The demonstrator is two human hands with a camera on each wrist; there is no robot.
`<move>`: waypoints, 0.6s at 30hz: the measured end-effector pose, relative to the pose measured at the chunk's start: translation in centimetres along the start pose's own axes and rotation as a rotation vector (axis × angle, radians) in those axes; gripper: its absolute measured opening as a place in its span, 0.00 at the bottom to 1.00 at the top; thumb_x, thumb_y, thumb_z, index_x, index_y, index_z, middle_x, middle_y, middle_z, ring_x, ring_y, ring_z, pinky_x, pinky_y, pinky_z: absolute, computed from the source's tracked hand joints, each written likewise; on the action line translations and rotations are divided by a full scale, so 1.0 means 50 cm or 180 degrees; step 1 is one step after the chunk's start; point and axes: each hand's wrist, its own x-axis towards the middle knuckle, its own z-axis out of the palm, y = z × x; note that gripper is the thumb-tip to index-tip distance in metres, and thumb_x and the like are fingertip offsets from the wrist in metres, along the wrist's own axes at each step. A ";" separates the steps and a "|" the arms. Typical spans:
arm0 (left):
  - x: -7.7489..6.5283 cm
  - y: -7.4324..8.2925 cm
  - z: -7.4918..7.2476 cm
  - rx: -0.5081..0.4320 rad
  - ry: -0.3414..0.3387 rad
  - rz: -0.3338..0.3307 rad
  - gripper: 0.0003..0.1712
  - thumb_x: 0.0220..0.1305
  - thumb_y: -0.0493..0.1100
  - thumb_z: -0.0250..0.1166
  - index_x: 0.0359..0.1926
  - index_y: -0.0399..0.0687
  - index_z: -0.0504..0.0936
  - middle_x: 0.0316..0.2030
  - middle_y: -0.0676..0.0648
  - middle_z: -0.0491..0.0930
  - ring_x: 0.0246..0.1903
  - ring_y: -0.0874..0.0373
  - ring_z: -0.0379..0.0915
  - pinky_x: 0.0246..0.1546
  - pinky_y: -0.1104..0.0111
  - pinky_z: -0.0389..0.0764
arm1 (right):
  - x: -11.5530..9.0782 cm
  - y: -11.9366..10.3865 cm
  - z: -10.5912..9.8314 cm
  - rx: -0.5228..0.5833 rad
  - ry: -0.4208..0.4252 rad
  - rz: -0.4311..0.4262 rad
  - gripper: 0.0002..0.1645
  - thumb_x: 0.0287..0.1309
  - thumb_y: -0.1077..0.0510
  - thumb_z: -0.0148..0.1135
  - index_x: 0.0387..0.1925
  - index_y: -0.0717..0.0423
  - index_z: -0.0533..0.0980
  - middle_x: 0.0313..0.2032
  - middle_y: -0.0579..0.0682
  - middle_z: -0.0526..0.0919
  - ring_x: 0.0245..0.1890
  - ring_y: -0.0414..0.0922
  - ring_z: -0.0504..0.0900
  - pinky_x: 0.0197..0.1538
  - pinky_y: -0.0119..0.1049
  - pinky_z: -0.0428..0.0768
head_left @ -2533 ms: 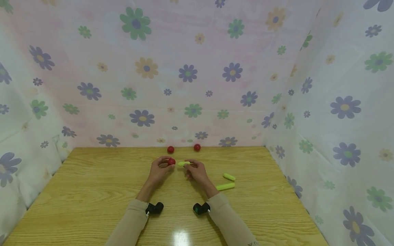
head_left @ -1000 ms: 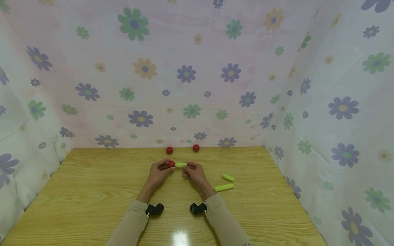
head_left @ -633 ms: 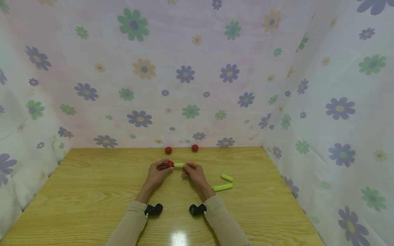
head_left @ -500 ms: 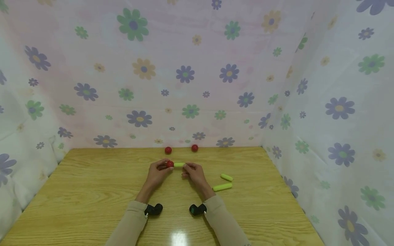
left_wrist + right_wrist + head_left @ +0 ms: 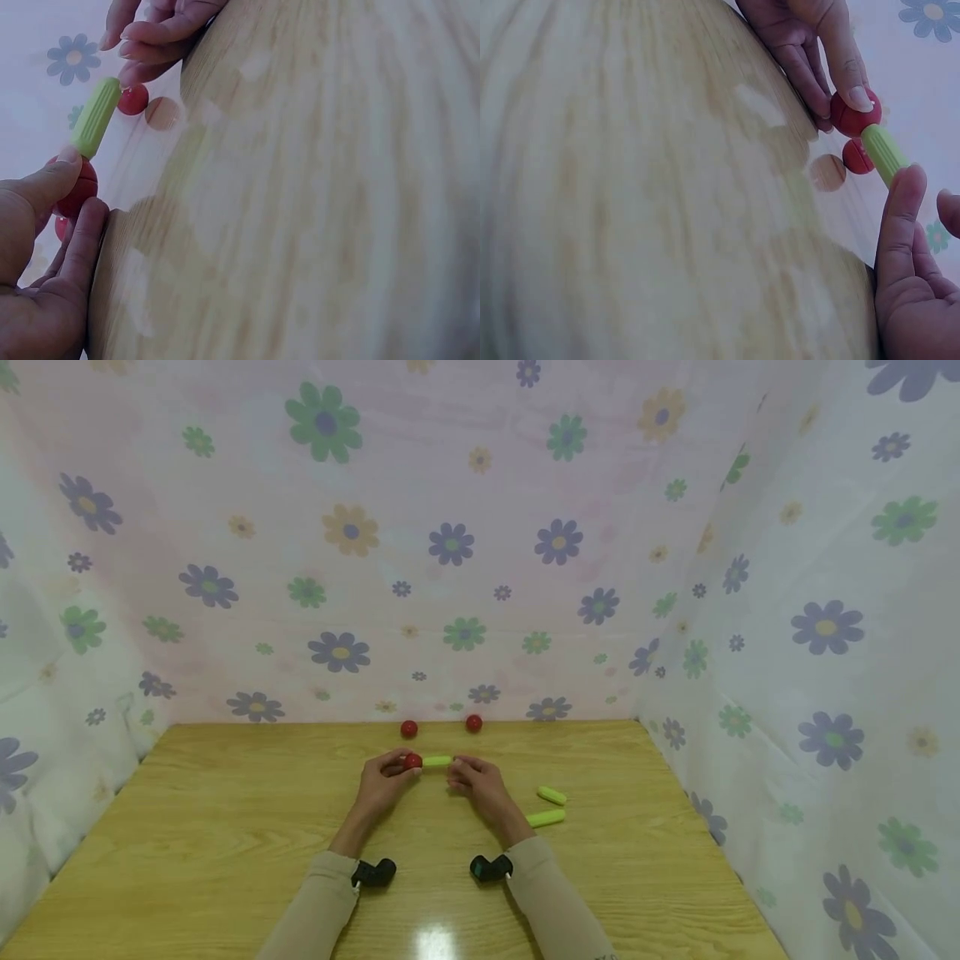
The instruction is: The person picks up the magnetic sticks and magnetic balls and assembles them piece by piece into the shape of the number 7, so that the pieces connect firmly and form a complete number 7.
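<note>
My left hand (image 5: 381, 783) pinches a red ball (image 5: 412, 762) between thumb and fingers, low over the table. A ribbed yellow-green stick (image 5: 97, 116) sticks out of the ball toward the right, its near end meeting the ball (image 5: 853, 112). My right hand (image 5: 482, 783) is at the stick's free end. In the right wrist view, a fingertip overlaps that end while the thumb (image 5: 950, 212) stands apart from it. The left wrist view shows the right fingers (image 5: 161, 34) loosely bent, just beyond the stick's tip.
Two more red balls, one at left (image 5: 408, 728) and one at right (image 5: 474, 723), lie near the table's back edge. A short green stick (image 5: 552, 796) and a longer one (image 5: 547, 817) lie right of my right hand. Flowered cloth (image 5: 465, 577) hangs behind the wooden table (image 5: 225, 827).
The stick, earlier apart from the ball in my right fingers, has moved left and now meets it. My right hand has since loosened and drawn slightly right. The left keeps its pinch.
</note>
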 end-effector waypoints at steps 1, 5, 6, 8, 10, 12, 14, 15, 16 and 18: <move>-0.001 -0.001 -0.001 -0.0013 -0.0002 -0.0019 0.24 0.62 0.37 0.73 0.59 0.38 0.82 0.50 0.35 0.83 0.47 0.47 0.80 0.40 0.71 0.80 | 0.000 0.000 0.000 -0.0010 -0.0021 0.0016 0.25 0.77 0.60 0.52 0.65 0.76 0.68 0.41 0.51 0.84 0.36 0.36 0.84 0.44 0.29 0.84; -0.002 -0.005 -0.001 -0.0052 0.0002 -0.0009 0.25 0.62 0.37 0.74 0.60 0.38 0.82 0.50 0.34 0.83 0.48 0.46 0.80 0.40 0.71 0.80 | -0.004 -0.006 0.002 -0.0061 -0.0082 0.0081 0.26 0.77 0.60 0.52 0.67 0.75 0.67 0.43 0.52 0.85 0.36 0.36 0.84 0.44 0.28 0.84; -0.001 -0.006 -0.001 -0.0052 0.0009 0.0007 0.25 0.62 0.37 0.74 0.60 0.38 0.82 0.50 0.34 0.83 0.48 0.45 0.80 0.40 0.72 0.80 | -0.005 -0.009 0.003 -0.0111 -0.0093 0.0082 0.26 0.77 0.59 0.52 0.67 0.75 0.67 0.44 0.54 0.85 0.36 0.36 0.84 0.44 0.28 0.84; 0.000 -0.005 0.001 -0.0046 0.0036 0.0034 0.24 0.62 0.36 0.74 0.59 0.37 0.82 0.50 0.33 0.83 0.48 0.45 0.80 0.40 0.73 0.80 | -0.007 -0.015 0.004 -0.0218 -0.0109 0.0097 0.27 0.78 0.58 0.52 0.66 0.75 0.68 0.45 0.56 0.85 0.36 0.36 0.84 0.43 0.29 0.84; 0.000 -0.003 0.003 -0.0044 0.0052 0.0047 0.24 0.62 0.36 0.73 0.59 0.37 0.82 0.50 0.33 0.83 0.47 0.46 0.80 0.39 0.73 0.80 | -0.010 -0.021 0.004 -0.0402 -0.0119 0.0099 0.27 0.78 0.56 0.52 0.65 0.75 0.69 0.46 0.58 0.85 0.35 0.36 0.84 0.43 0.30 0.84; 0.000 -0.003 0.004 -0.0041 0.0062 0.0041 0.23 0.62 0.35 0.73 0.59 0.37 0.82 0.50 0.33 0.83 0.46 0.47 0.80 0.39 0.72 0.80 | -0.011 -0.025 0.002 -0.0632 -0.0122 0.0112 0.26 0.78 0.55 0.53 0.64 0.73 0.71 0.46 0.59 0.85 0.35 0.37 0.84 0.42 0.31 0.85; 0.000 -0.002 0.004 -0.0044 0.0070 0.0032 0.23 0.62 0.35 0.73 0.59 0.37 0.82 0.50 0.34 0.83 0.46 0.49 0.80 0.39 0.72 0.80 | -0.013 -0.028 0.000 -0.0845 -0.0179 0.0097 0.27 0.78 0.54 0.52 0.63 0.74 0.72 0.46 0.61 0.85 0.34 0.38 0.85 0.41 0.34 0.86; 0.000 -0.002 0.005 -0.0046 0.0070 0.0019 0.23 0.62 0.35 0.73 0.59 0.37 0.82 0.50 0.34 0.83 0.45 0.49 0.80 0.39 0.72 0.80 | -0.014 -0.030 -0.001 -0.0944 -0.0202 0.0110 0.26 0.78 0.54 0.51 0.62 0.74 0.72 0.46 0.62 0.85 0.34 0.38 0.85 0.40 0.34 0.86; 0.000 -0.002 0.005 -0.0047 0.0069 0.0006 0.23 0.62 0.35 0.73 0.59 0.38 0.82 0.50 0.34 0.83 0.45 0.50 0.80 0.39 0.72 0.81 | -0.015 -0.032 -0.002 -0.1020 -0.0228 0.0124 0.26 0.78 0.54 0.51 0.63 0.73 0.72 0.46 0.62 0.85 0.34 0.39 0.85 0.40 0.35 0.86; 0.001 -0.001 0.006 -0.0053 0.0083 -0.0005 0.24 0.62 0.35 0.73 0.59 0.38 0.83 0.50 0.34 0.83 0.45 0.50 0.80 0.39 0.72 0.81 | -0.017 -0.037 -0.003 -0.1124 -0.0300 0.0155 0.27 0.79 0.54 0.51 0.64 0.73 0.70 0.48 0.64 0.84 0.35 0.40 0.85 0.41 0.37 0.87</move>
